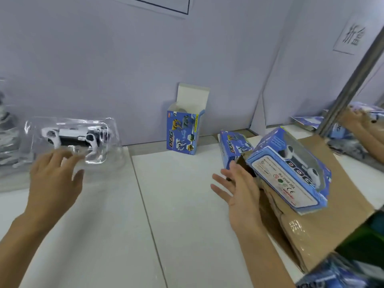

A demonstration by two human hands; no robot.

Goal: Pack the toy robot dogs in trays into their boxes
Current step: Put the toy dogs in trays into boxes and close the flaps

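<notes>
On the white desk (187,204), the person's left hand (54,179) reaches toward the far left, fingers spread and loosely bent, their tips touching the near edge of a clear plastic blister tray (68,140). Inside that tray lies a white-and-black toy robot dog (72,138), stretched left to right. The tray seems to rest on a pile of similar clear trays (8,132) at the left edge — the blur there makes this uncertain.

The right hand (236,190) is open wide, palm facing left, its back just beside a blue windowed cardboard box (291,171) that already holds a white dog and lies tilted on a brown cardboard carton (311,225) at the right. A second blue box (232,146) lies just behind it. Farther back, against the pale wall (104,59), an upright blue box with its top flap open (184,129) stands on the desk — well apart from both hands.
</notes>
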